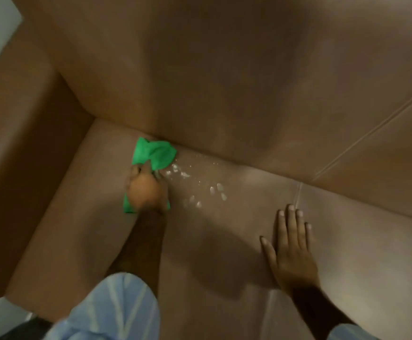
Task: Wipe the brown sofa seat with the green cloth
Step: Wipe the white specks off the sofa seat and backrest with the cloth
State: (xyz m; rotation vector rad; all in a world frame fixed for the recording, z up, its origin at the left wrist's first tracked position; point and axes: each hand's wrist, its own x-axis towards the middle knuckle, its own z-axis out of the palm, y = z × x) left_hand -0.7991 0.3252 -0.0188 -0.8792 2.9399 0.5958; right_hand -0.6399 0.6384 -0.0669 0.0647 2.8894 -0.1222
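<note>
Looking down from the head camera, we count two bare hands, one green cloth, one brown sofa seat and a scatter of white droplets.

Our left hand [146,190] is bunched into a loose fist on top of the green cloth [154,153], pressing it onto the brown sofa seat [212,241]. The fingers curl down around a fold of the fabric, though blur keeps us from telling each finger apart. Most of the cloth fans out beyond the knuckles, reaching the crease where the seat meets the backrest [224,82]. A smaller strip of green pokes out beneath the wrist, on both sides of it.

Our right hand [291,249] lies flat on the seat, palm down, fingers straight and slightly spread, thumb held out to the left, holding nothing. It sits well apart from the cloth, toward the right, with its fingertips near a stitched seam [297,195] in the cushion.

Between the two hands, just right of the cloth, the white droplets [200,187] and some finer wet specks dot the leather. The nearest ones almost touch the cloth's edge.

A padded armrest [16,143] rises at the left. Pale striped sleeves [111,310] cover both forearms at the bottom edge. Nothing lies between the cloth and the droplets.
</note>
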